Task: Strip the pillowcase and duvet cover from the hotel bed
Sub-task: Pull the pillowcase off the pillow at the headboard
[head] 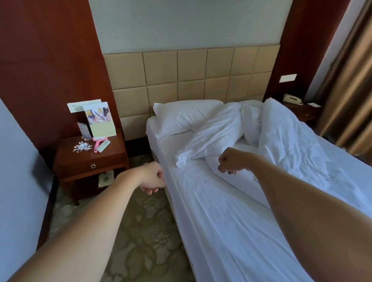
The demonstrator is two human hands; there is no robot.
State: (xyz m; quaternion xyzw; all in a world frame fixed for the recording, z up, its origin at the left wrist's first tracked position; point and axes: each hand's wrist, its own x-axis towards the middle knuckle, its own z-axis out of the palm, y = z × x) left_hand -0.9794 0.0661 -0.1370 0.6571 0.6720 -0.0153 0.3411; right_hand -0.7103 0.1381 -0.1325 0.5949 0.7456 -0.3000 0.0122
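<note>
Now both your fists were curled: left hand (pixel 151 179) gripped the white sheet's (pixel 220 216) edge, right hand (pixel 230 163) bunched the duvet cover (pixel 215 134); pillow (pixel 185 116) lay beyond.

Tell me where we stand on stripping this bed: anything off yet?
Nothing looks stripped yet. The pillow lies at the headboard, seemingly in its white case, and the duvet sits bunched at the head end, apparently in its cover. In hand: nothing; the left hand and right hand are curled fists over the bed edge and sheet, gripping no fabric. Both pillowcase and duvet cover remain to do.
</note>
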